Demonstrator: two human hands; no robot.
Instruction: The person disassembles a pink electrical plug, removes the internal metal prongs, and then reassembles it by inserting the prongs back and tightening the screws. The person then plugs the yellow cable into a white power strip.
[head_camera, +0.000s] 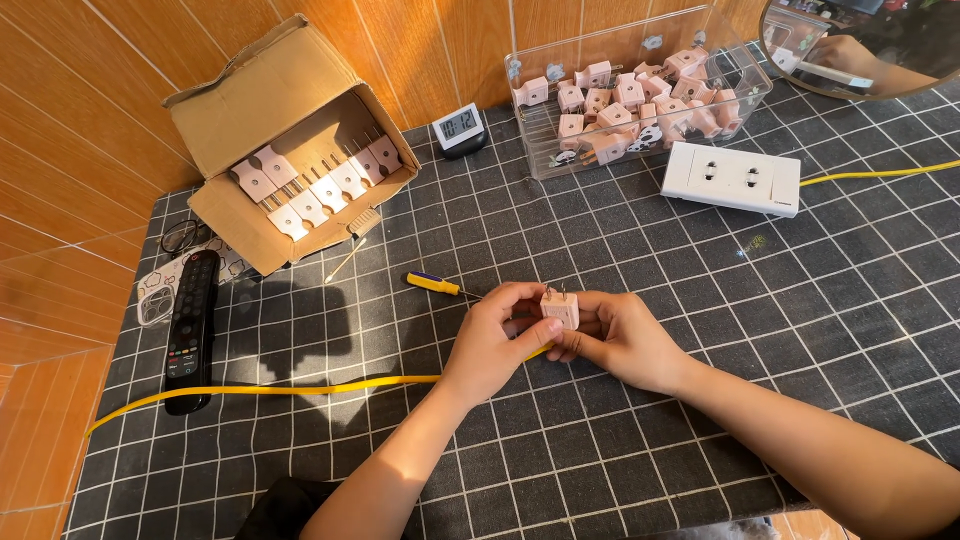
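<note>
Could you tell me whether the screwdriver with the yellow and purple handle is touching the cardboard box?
Apart. The head view shows the screwdriver lying on the checked cloth, with bare cloth between it and the cardboard box.

— Where is open cloth seen around the hands?

— To the right and below the right hand (625, 340), the checked tablecloth (850, 330) is left bare.

— And what is met on the left?

— The way is crossed by a yellow cable (270, 388); a screwdriver (435, 284), remote control (190, 330) and cardboard box (290, 150) are passed further out.

— Behind?

— A white socket strip (732, 178) and clear bin (640, 95) are set across the back.
</note>
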